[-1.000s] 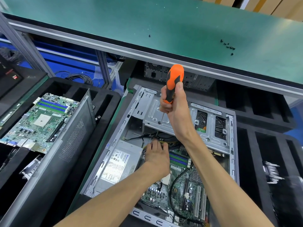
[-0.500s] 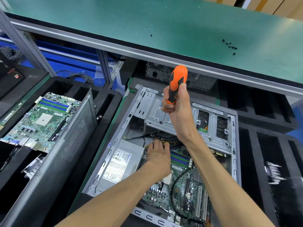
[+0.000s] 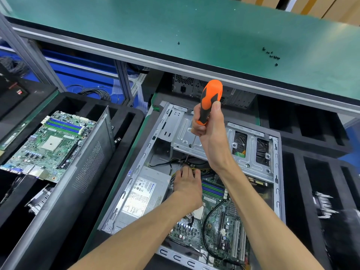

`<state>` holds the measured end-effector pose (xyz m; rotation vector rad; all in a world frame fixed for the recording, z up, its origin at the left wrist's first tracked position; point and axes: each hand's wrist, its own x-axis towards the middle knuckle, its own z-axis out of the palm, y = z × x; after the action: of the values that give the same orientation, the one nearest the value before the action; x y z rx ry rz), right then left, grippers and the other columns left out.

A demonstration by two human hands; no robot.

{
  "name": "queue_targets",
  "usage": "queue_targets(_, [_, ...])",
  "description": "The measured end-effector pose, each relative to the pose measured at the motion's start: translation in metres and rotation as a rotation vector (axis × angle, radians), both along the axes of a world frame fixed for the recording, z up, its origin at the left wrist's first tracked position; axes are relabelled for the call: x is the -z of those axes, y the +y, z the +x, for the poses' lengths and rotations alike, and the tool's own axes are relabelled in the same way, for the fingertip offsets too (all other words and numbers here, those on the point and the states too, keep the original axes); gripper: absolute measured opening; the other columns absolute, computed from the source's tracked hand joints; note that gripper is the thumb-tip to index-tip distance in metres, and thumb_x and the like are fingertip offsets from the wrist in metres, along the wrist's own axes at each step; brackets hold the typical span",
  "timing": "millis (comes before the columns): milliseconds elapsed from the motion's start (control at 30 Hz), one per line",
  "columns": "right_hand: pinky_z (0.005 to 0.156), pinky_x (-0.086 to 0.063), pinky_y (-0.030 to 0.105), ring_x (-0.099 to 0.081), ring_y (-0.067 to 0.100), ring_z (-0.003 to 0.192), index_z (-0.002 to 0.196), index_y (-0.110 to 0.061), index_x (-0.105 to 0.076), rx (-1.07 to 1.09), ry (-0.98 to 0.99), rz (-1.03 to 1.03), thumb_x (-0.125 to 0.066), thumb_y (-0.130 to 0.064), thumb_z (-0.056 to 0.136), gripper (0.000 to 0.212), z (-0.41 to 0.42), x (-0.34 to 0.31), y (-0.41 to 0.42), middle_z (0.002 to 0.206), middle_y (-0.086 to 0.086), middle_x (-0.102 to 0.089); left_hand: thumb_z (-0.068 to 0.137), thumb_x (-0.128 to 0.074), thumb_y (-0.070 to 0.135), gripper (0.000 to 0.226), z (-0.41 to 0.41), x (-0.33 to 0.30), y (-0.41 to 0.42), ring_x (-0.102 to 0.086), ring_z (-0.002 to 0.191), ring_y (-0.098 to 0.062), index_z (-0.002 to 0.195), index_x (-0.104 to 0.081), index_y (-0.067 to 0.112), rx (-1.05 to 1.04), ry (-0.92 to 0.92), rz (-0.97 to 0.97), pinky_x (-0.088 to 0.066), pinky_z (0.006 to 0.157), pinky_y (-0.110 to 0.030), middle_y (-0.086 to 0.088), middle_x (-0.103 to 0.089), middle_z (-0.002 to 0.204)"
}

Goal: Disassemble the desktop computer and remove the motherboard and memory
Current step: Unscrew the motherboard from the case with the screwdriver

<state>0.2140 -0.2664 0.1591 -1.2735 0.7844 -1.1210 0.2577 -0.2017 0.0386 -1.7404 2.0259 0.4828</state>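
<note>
Two hands have barely moved over the last second: the right hand (image 3: 209, 129) still grips the orange screwdriver (image 3: 210, 100) upright at frame centre, shaft through the drive cage (image 3: 251, 152); the left hand's (image 3: 188, 184) fingers reach into cables beside the motherboard (image 3: 212, 227), still mounted with its memory (image 3: 213, 189).

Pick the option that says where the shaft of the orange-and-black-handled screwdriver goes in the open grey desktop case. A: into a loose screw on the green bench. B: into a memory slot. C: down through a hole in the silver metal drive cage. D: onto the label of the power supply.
C: the right hand grips the orange-and-black-handled screwdriver, and its thin shaft passes through a hole in the silver metal drive cage toward the cables below.
</note>
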Motion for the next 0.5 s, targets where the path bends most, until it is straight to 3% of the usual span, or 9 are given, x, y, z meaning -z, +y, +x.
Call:
queue_targets(133, [0.068, -0.040, 0.029, -0.043, 0.011, 0.067, 0.092, -0.037, -0.062, 0.058, 0.097, -0.139, -0.035, -0.060, 0.098, 0.036, -0.006, 0.008, 0.007, 0.074, -0.014, -0.050, 0.089, -0.064, 0.035, 0.086, 0.001, -0.005, 0.002, -0.018, 0.142, -0.040, 0.148, -0.012, 0.001, -0.008, 0.009, 0.010, -0.020, 0.116, -0.046, -0.029, -0.022, 0.151])
queue_targets(300, [0.083, -0.055, 0.034, -0.067, 0.019, 0.093, 0.118, -0.014, -0.061, 0.082, 0.186, -0.294, -0.044, -0.021, 0.106, 0.022, -0.023, 0.010, 0.006, 0.099, -0.003, -0.068, 0.097, -0.053, 0.033, 0.080, 0.006, -0.031, 0.004, -0.015, 0.146, -0.045, 0.153, -0.010, -0.004, -0.027, 0.060, 0.120, -0.021, 0.119, -0.048, -0.036, -0.009, 0.156])
queue_targets(400, [0.088, -0.058, 0.044, -0.071, 0.023, 0.099, 0.117, -0.012, -0.063, 0.086, 0.227, -0.294, -0.054, -0.021, 0.102, 0.021, -0.030, 0.007, 0.003, 0.103, 0.000, -0.073, 0.097, -0.051, 0.016, 0.044, 0.018, -0.062, -0.001, -0.053, 0.123, -0.034, 0.138, -0.047, 0.001, -0.051, 0.227, 0.205, -0.046, 0.105, -0.043, -0.021, -0.050, 0.137])
queue_targets(433, [0.088, -0.058, 0.046, -0.072, 0.024, 0.099, 0.115, -0.012, -0.064, 0.097, 0.241, -0.299, -0.057, -0.024, 0.099, 0.021, -0.032, 0.005, 0.002, 0.103, 0.001, -0.074, 0.096, -0.047, 0.012, 0.036, 0.024, -0.074, -0.002, -0.061, 0.111, -0.028, 0.131, -0.055, 0.004, -0.027, 0.297, 0.225, -0.052, 0.097, -0.040, -0.012, -0.058, 0.125])
queue_targets(500, [0.086, -0.059, 0.049, -0.074, 0.023, 0.094, 0.109, -0.013, -0.066, 0.128, 0.280, -0.315, -0.063, -0.029, 0.095, 0.021, -0.035, 0.002, -0.001, 0.099, 0.001, -0.075, 0.096, -0.045, 0.009, 0.035, 0.039, -0.105, -0.008, -0.065, 0.091, -0.017, 0.126, -0.063, 0.013, 0.046, 0.349, 0.222, -0.055, 0.078, -0.028, -0.006, -0.064, 0.123])
